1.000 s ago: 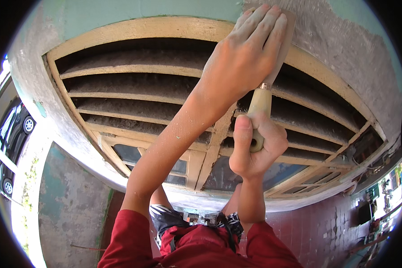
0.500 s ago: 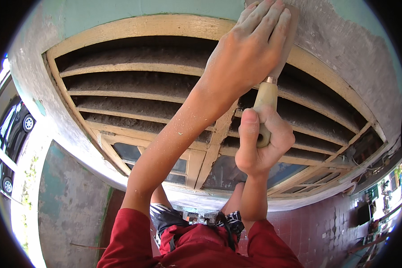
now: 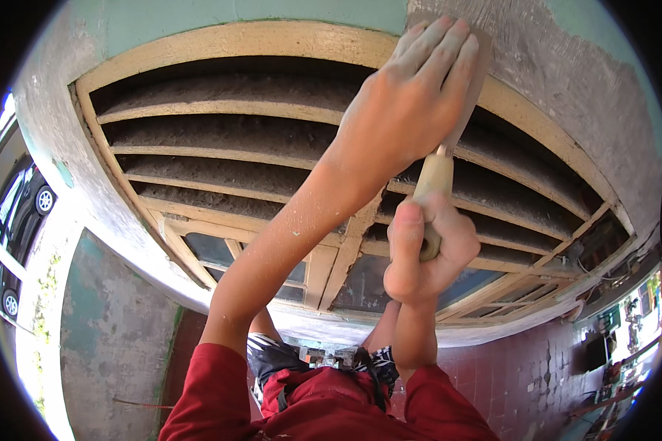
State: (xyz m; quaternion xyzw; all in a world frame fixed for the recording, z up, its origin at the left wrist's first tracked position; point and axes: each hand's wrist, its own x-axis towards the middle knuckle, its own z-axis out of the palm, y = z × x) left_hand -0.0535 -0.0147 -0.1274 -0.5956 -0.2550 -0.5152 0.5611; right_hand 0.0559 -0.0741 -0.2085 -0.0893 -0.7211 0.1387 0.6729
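My right hand (image 3: 438,253) is closed round the pale wooden handle (image 3: 435,176) of a scraper, thumb up along its end. The scraper's broad grey metal blade (image 3: 472,95) points up towards the wall above the window frame. On the blade lies my left hand (image 3: 412,103), fingers stretched out together and pressed flat, dusted with pale powder. Its thumb is hidden. The blade's upper edge is at the bare grey patch of wall (image 3: 507,44), beside green paint (image 3: 257,11). Pale flecks stick to my left forearm.
Just under the blade is a yellowish wooden frame (image 3: 221,48) with dusty slats (image 3: 221,143) and window panes below. A green-grey patchy low wall (image 3: 118,316) stands at the left, with a dark car (image 3: 22,228) beyond. Red floor tiles (image 3: 493,382) lie at the lower right.
Both hands and the scraper have moved a little down the wall, towards me. More of the bare grey patch shows above my left fingertips.
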